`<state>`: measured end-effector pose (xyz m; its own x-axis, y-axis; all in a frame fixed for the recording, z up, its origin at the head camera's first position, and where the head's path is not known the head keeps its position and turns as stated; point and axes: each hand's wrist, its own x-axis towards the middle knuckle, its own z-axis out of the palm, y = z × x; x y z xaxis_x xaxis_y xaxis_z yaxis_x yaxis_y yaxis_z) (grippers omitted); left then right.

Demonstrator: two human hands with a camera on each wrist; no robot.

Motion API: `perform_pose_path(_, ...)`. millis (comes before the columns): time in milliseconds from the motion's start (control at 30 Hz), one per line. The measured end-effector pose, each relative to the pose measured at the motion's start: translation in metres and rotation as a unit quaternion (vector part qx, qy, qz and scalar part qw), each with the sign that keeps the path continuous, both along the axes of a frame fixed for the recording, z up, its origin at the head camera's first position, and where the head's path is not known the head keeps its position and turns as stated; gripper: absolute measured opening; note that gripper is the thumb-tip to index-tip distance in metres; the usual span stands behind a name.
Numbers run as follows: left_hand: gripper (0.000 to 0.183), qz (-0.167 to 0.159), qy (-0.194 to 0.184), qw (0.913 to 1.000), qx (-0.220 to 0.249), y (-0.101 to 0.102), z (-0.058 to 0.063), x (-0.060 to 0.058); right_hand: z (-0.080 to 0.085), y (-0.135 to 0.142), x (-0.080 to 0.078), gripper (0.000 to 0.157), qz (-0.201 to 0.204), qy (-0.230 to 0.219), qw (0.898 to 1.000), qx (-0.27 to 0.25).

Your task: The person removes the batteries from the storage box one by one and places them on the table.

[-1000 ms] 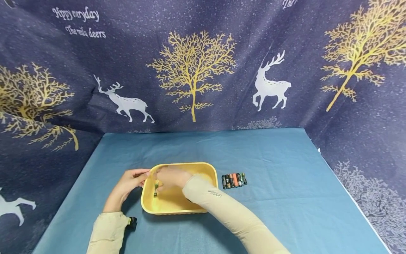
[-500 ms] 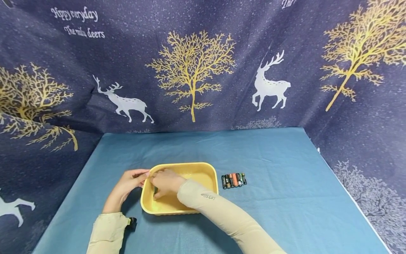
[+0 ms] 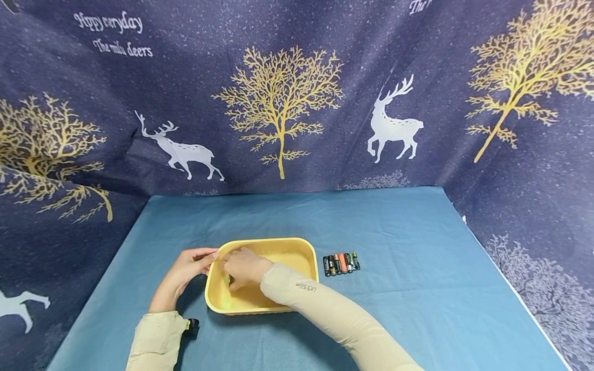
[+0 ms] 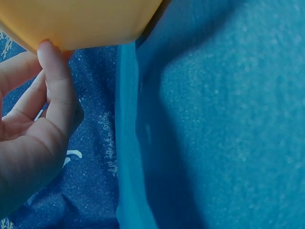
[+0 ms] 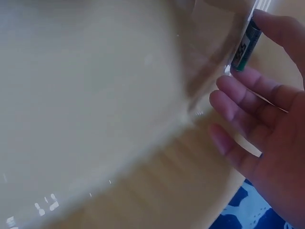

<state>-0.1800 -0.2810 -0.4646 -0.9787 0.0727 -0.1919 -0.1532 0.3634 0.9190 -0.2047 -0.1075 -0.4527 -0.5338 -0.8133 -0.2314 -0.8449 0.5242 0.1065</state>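
Observation:
A yellow plastic bin (image 3: pixel 292 260) stands on the blue cloth in the head view. My left hand (image 3: pixel 186 270) is at its left side and grips the rim there with thumb and fingertips; the left wrist view has the thumb tip against the bin's edge. Inside the bin, near the left wall, is my right hand (image 3: pixel 246 269). Between its thumb and index finger it pinches a small green-and-black battery (image 5: pixel 246 45) by the two ends, close to the bin wall. The other fingers of that hand (image 5: pixel 267 107) are bent slightly and apart from the battery.
Several batteries (image 3: pixel 341 264) lie side by side in a row just right of the bin. Blue cloth (image 3: pixel 417 288) covers the table. A dark printed curtain (image 3: pixel 297 103) hangs behind and along both sides.
My right hand has come down onto the battery in the bin and now pinches it, largely covering it in the head view. The left hand and the bin stay where they were.

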Motion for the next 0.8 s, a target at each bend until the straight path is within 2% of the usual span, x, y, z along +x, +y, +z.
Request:
perform_pose_path(67, 0.045, 0.000, 0.001, 1.0000, -0.002, 0.000, 0.000, 0.000, 0.003, 0.002, 0.000, 0.036, 0.006, 0.008, 1.000, 0.005)
perform_pose_path(267, 0.046, 0.006, 0.001, 1.0000, -0.005, 0.001, 0.000, 0.000, 0.009, 0.011, 0.002, 0.045, 0.031, 0.036, 0.999, 0.020)
perform_pose_path(400, 0.045, 0.008, -0.001, 0.9999, -0.007, 0.001, 0.000, 0.001, 0.014, 0.019, 0.002, 0.044, 0.036, 0.048, 0.998, 0.025)
perform_pose_path(633, 0.046, 0.012, -0.004, 0.9998, -0.014, 0.001, -0.001, 0.001, 0.029, 0.034, 0.002, 0.039, 0.027, 0.026, 0.999, 0.014)
perform_pose_path(800, 0.046, 0.014, -0.004, 0.9997, -0.019, 0.002, -0.001, 0.000, 0.040, 0.045, -0.002, 0.041, 0.016, 0.007, 1.000, -0.005)
